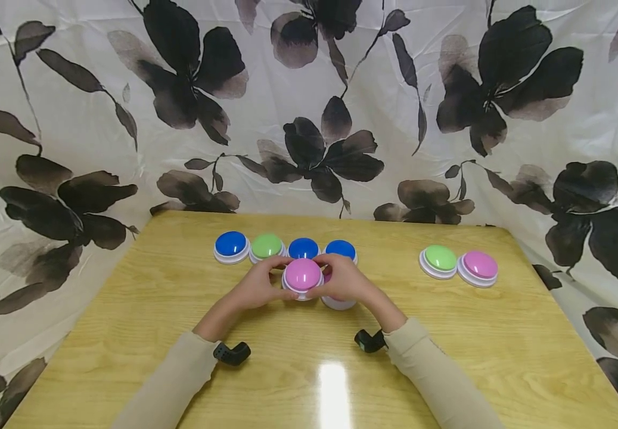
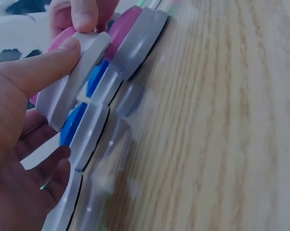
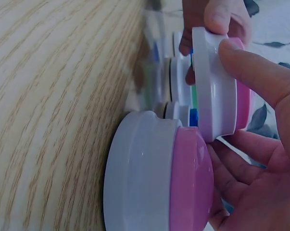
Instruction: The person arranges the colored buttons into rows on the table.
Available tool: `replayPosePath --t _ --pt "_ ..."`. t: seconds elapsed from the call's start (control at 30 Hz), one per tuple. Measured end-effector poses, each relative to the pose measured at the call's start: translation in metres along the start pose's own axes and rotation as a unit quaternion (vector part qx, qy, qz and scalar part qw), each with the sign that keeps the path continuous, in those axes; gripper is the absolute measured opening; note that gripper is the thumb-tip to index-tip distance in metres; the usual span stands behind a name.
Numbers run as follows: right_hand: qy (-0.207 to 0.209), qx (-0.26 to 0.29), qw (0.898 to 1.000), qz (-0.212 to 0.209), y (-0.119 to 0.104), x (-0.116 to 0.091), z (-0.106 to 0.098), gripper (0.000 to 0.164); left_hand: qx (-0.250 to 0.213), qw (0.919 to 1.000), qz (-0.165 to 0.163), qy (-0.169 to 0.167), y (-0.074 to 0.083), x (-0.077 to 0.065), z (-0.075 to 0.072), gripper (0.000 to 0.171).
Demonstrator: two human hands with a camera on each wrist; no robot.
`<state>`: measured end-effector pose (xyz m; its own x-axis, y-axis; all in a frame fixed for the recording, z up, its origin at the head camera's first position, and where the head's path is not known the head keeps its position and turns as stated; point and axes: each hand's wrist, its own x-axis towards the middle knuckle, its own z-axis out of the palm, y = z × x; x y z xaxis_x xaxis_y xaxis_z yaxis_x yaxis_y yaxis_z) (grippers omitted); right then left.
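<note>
Both hands hold one pink push button (image 1: 303,275) with a white base, lifted off the table, its dome facing up toward the head camera. My left hand (image 1: 257,286) grips its left side, and my right hand (image 1: 343,279) grips the right side. In the left wrist view, the thumbs press on the white base (image 2: 82,72). Another pink button (image 3: 190,183) stands on the table under the right hand, mostly covered by it in the head view. Just behind are a blue button (image 1: 230,244), a green button (image 1: 267,245) and two more blue ones.
On the right of the wooden table (image 1: 287,381), a green button (image 1: 440,258) and a pink button (image 1: 479,265) stand side by side. A floral cloth (image 1: 309,89) hangs behind the table. Black wrist devices (image 1: 232,354) sit on both wrists.
</note>
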<state>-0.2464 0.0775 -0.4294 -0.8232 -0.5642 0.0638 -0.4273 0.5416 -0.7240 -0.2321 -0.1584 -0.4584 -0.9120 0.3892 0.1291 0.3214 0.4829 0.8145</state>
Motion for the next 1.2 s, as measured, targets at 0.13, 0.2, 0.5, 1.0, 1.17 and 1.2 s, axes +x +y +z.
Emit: replayPosePath --t 0.13,0.2,0.5,1.0,1.17,1.2 --pt "0.003 -0.006 1.0 0.007 0.0 0.001 0.002 0.07 -0.001 1.0 0.003 0.003 -0.002 -0.001 0.0 0.072" --pt "0.004 -0.009 1.0 0.007 -0.001 0.003 0.002 0.07 -0.001 1.0 0.002 0.004 -0.004 -0.001 -0.001 0.071" --pt "0.0 -0.014 1.0 0.016 0.003 0.003 0.004 0.067 0.003 0.9998 0.005 -0.019 -0.008 0.003 0.0 0.074" --pt "-0.014 -0.036 0.999 0.029 0.003 0.01 0.011 0.067 0.028 0.9993 0.011 -0.024 -0.015 0.0 0.003 0.073" --pt "-0.021 -0.036 0.999 0.028 0.003 0.012 0.011 0.065 0.025 0.9992 0.018 -0.027 -0.017 0.001 0.003 0.073" --pt "-0.022 -0.036 0.999 0.028 0.003 0.012 0.01 0.065 0.025 0.9992 0.017 -0.028 -0.017 0.001 0.003 0.073"
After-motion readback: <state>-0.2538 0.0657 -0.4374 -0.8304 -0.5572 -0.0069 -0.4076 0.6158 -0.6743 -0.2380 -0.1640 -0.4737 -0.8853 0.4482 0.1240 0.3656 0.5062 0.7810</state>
